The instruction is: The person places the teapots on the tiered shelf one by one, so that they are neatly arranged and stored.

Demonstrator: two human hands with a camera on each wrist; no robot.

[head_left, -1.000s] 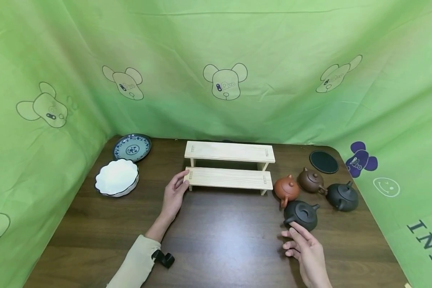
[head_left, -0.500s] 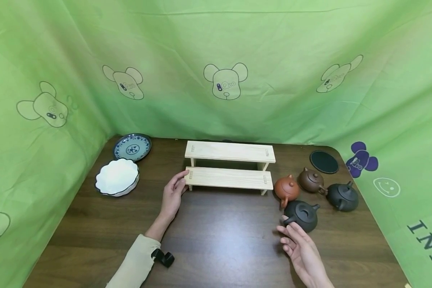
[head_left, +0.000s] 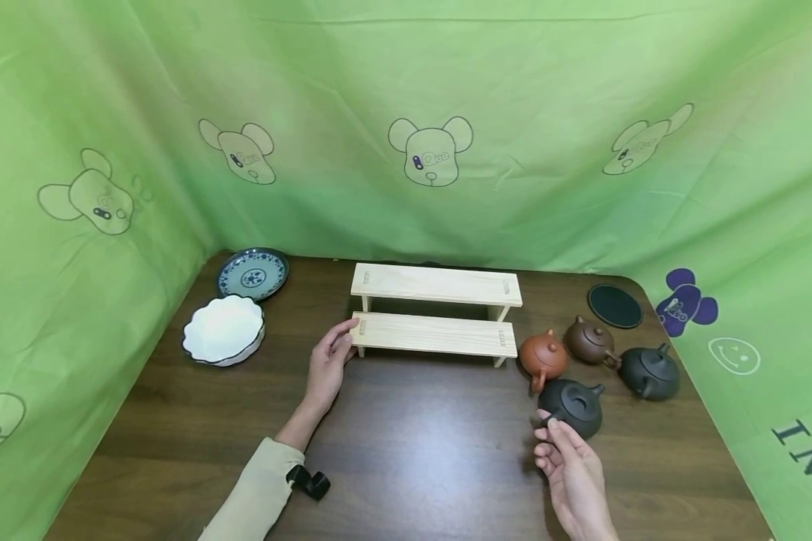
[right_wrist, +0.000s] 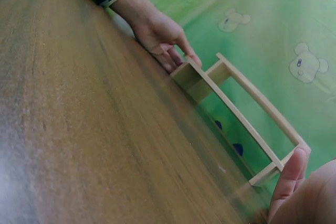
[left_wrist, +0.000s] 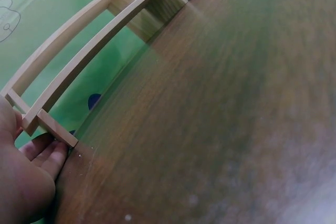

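In the head view my left hand (head_left: 326,370) holds the left end of a two-tier wooden display shelf (head_left: 433,333), thumb by the lower board's edge. The left wrist view has its fingers (left_wrist: 51,158) against the shelf's leg. At the right, my right hand (head_left: 577,477) pinches the handle of a black teapot (head_left: 575,406) between thumb and finger. That teapot stands on the table, its spout pointing right and away. Close behind it is an orange-red clay teapot (head_left: 545,355). In the right wrist view the black teapot is out of sight.
A brown teapot (head_left: 590,342) and another dark teapot (head_left: 652,372) stand farther right, with a black round coaster (head_left: 616,306) behind. At the left lie a scalloped white dish (head_left: 223,330) and a blue patterned plate (head_left: 253,275). Green cloth (head_left: 352,195) hangs behind the table.
My right hand's fingers parted near the black teapot's handle half a second ago and now close on it. The left hand stays at the shelf's end. The head view has shifted slightly.
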